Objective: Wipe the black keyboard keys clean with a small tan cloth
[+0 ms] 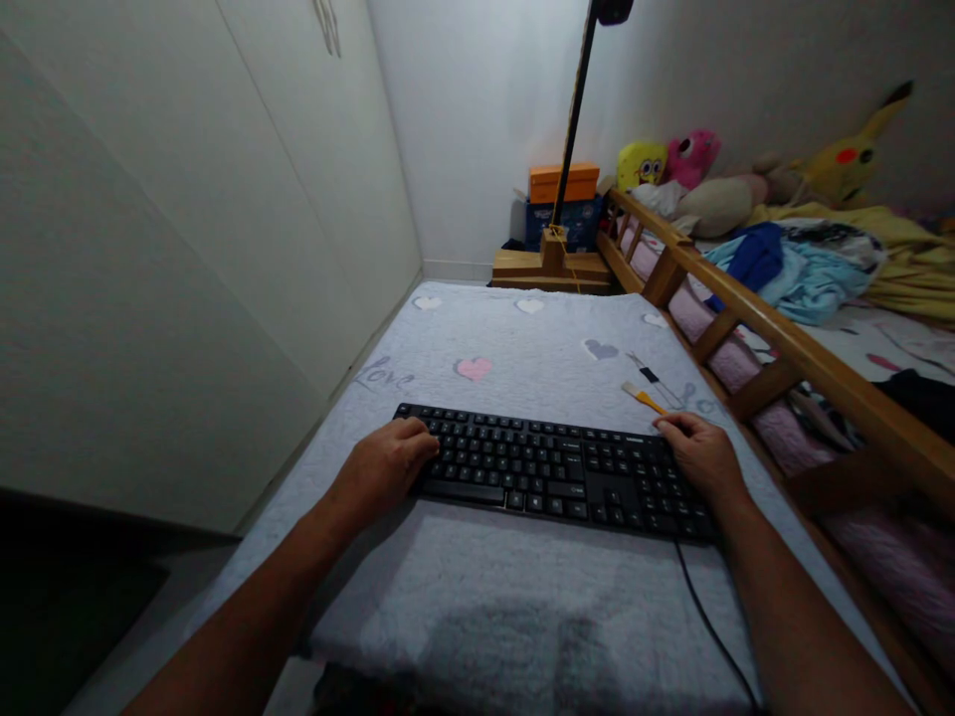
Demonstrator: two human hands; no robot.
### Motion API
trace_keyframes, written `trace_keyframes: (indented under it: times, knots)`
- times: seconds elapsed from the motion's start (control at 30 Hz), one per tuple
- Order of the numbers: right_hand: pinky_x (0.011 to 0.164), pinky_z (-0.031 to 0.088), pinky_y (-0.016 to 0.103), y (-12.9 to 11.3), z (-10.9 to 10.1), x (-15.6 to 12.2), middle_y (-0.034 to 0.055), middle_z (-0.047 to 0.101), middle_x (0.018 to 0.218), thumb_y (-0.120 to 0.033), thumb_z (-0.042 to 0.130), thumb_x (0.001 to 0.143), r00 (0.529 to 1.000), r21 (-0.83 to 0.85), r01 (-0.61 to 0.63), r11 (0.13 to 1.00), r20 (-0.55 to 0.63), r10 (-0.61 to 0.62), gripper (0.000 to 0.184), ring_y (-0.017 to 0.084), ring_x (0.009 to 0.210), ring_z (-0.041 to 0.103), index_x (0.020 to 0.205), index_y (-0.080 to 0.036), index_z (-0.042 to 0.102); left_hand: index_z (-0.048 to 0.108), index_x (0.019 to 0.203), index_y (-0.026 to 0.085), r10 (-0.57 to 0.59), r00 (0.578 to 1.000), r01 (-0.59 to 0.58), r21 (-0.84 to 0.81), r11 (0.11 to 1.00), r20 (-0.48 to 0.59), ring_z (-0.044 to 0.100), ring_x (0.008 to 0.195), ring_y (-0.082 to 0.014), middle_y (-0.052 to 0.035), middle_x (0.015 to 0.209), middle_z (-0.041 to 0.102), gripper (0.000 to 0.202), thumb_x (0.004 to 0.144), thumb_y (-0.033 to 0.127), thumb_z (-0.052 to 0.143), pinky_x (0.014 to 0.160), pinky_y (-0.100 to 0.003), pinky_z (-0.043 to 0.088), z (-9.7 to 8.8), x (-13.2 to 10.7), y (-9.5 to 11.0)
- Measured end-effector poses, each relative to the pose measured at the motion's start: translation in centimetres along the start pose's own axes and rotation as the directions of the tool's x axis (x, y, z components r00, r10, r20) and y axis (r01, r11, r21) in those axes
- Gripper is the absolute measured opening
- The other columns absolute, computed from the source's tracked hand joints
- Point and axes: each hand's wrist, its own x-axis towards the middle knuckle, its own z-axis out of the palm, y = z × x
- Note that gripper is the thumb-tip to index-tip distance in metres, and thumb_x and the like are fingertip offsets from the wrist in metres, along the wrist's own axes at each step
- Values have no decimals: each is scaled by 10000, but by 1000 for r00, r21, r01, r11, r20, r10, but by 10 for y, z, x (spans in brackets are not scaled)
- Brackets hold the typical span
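A black keyboard (522, 462) lies flat on the quilted cover, slightly angled, with its keys facing up. My left hand (388, 457) grips its left end, fingers curled over the edge and the outermost keys. At the other end my right hand (701, 452) holds the right edge, thumb and forefinger together near the far corner. Just beyond those fingertips is a small brush (643, 398) with a yellow handle and pale bristles. A thin tool with a black middle (651, 375), perhaps tweezers, lies behind the brush. The black cable (708, 612) runs from beneath the keyboard toward me.
The grey cover (507, 577) has hearts and lettering. A wooden bed rail (806, 328) borders the right side, with clothes (798, 264) and plush toys beyond. White cabinet doors (246, 199) stand left. At the back are a wooden stand (552, 264) with a black pole and stacked boxes (563, 184).
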Motion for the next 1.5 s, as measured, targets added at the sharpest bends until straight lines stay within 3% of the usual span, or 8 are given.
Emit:
trace_keyframes:
  times: [0.5,0.7,1.03,1.17,1.3,1.5]
  knots:
    - [752,470,343,3,0,0,52,738,779,-493,595,689,1000,-6,14,1000,16,-14,313,246,787,656,711,-211,726,737,865,211,-226,973,227,-16,974,42,624,790,-182,-49,914,691,351,940,365,431,687,-277,456,-13,-16,-29]
    - [758,477,348,4,1,0,52,732,772,-487,602,683,1000,-7,7,1000,6,-7,304,245,769,651,713,-210,724,735,843,203,-257,966,257,-48,965,5,630,785,-187,-62,897,705,376,924,416,437,689,-278,473,-16,-23,-38]
    - [752,479,347,2,0,0,52,731,765,-483,598,685,1000,-10,22,1000,8,-22,298,248,777,652,702,-210,716,729,840,195,-278,960,278,6,960,11,649,775,-196,-71,897,706,334,912,359,447,675,-282,459,-21,-31,-50]
    - [747,480,348,2,0,0,50,732,758,-479,603,692,1000,-5,23,1000,6,-23,296,246,763,650,705,-209,723,722,843,199,-242,968,240,-29,970,-65,646,787,-194,-68,893,709,302,924,348,472,706,-286,477,-22,-27,-37]
    - [778,486,355,2,0,0,56,739,784,-474,600,690,1000,6,22,1000,2,-22,296,251,786,658,707,-207,725,701,866,199,-128,987,114,-131,985,-101,648,809,-170,-49,902,704,246,950,310,498,730,-267,494,-18,-10,-5]
    - [812,487,366,-1,0,-1,60,744,795,-481,601,672,1000,0,7,1000,3,-7,299,258,804,660,696,-210,726,687,905,196,12,998,-24,-204,979,-62,651,827,-163,-36,903,708,149,956,249,557,752,-274,511,1,14,31]
